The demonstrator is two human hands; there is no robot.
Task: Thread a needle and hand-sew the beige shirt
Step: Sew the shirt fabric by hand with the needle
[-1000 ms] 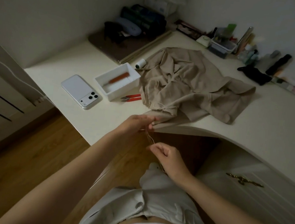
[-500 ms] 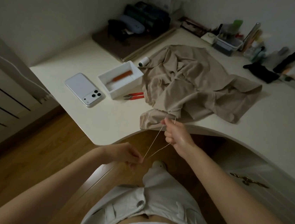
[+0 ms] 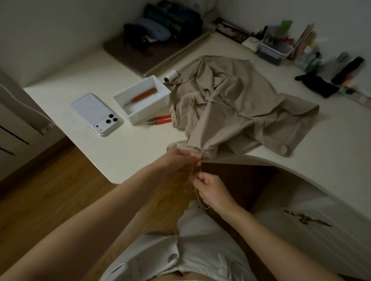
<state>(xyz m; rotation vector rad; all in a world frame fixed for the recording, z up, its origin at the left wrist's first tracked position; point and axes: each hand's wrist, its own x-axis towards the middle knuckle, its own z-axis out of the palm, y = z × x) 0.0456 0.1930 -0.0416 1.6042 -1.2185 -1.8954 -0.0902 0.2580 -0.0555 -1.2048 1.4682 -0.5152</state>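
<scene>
Risen to centre frame, left hand (image 3: 182, 159) pinches the crumpled beige shirt (image 3: 241, 105) by its hem; lowered right hand (image 3: 212, 190) pinches tangled thread (image 3: 189, 187).

Left hand (image 3: 178, 160) grips shirt (image 3: 241, 105); right hand (image 3: 211, 190), seemingly thread (image 3: 190, 182)

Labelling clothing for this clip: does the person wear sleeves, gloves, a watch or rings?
No. The left forearm and right forearm are bare to the frame edge, no sleeve in view. The left hand and right hand are ungloved; no watch, bracelet or ring shows.
</scene>
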